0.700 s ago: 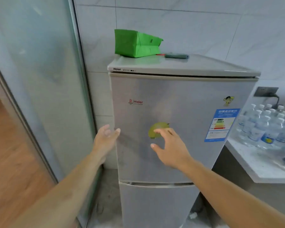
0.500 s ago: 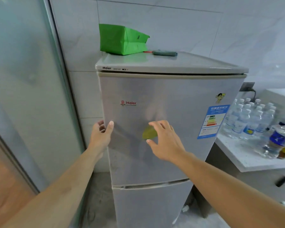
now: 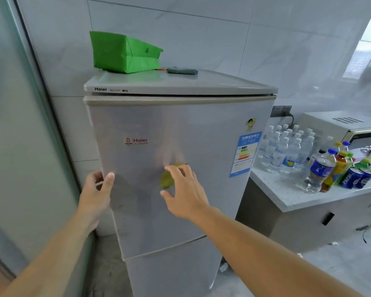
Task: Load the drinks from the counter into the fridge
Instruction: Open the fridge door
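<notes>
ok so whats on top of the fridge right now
On the fridge top sit a green bag lying near the back left corner and, just right of it, a small dark grey item with a red bit. Anything behind the bag is hidden.

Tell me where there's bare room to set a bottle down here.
Fridge top: bare right of the dark cloth and green bag. Counter: bare front strip, before the water bottles, near the fridge. Crowded towards the cans and microwave.
</notes>
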